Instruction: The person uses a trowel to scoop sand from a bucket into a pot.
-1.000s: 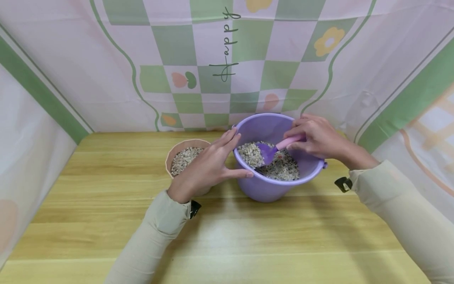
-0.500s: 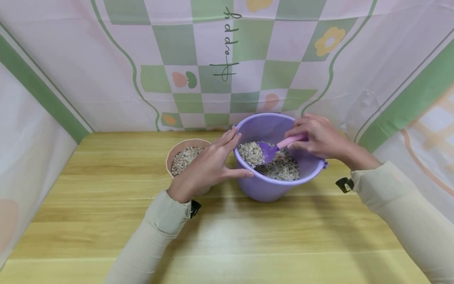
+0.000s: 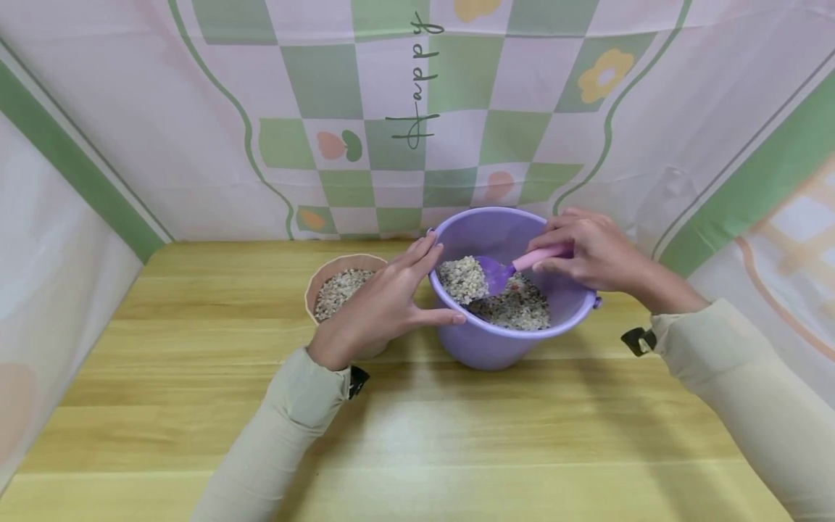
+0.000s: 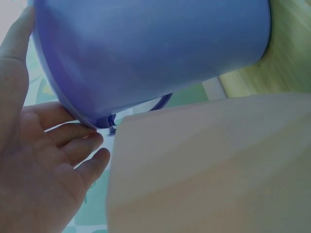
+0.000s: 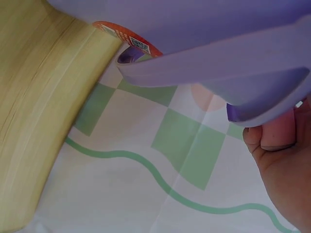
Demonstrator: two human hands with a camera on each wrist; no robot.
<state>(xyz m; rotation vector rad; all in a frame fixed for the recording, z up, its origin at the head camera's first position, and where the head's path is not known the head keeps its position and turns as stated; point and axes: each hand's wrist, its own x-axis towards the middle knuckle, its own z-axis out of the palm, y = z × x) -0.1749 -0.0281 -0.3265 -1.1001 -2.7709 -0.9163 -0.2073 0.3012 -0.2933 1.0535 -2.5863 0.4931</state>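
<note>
My right hand (image 3: 590,250) grips the pink handle of a toy shovel (image 3: 499,275) whose purple blade carries a heap of small pale gravel. The blade is inside a purple bucket (image 3: 502,355), above a bed of darker mixed gravel (image 3: 522,308). My left hand (image 3: 385,301) rests on the bucket's left rim, fingers along the far side and thumb on the near side. In the left wrist view, the fingertips touch just under the rim of the bucket (image 4: 160,43). The handle's pink end (image 5: 279,131) shows in my right hand in the right wrist view.
A peach-coloured pot (image 3: 312,290) filled with gravel stands left of the bucket, partly hidden under my left forearm and hand. The bucket's strap-like handle (image 5: 194,65) hangs at its back. A patterned cloth (image 3: 391,196) rises behind the wooden table (image 3: 215,348).
My right hand has moved slightly right, and the loaded shovel has come up a little. The left hand stays on the rim.
</note>
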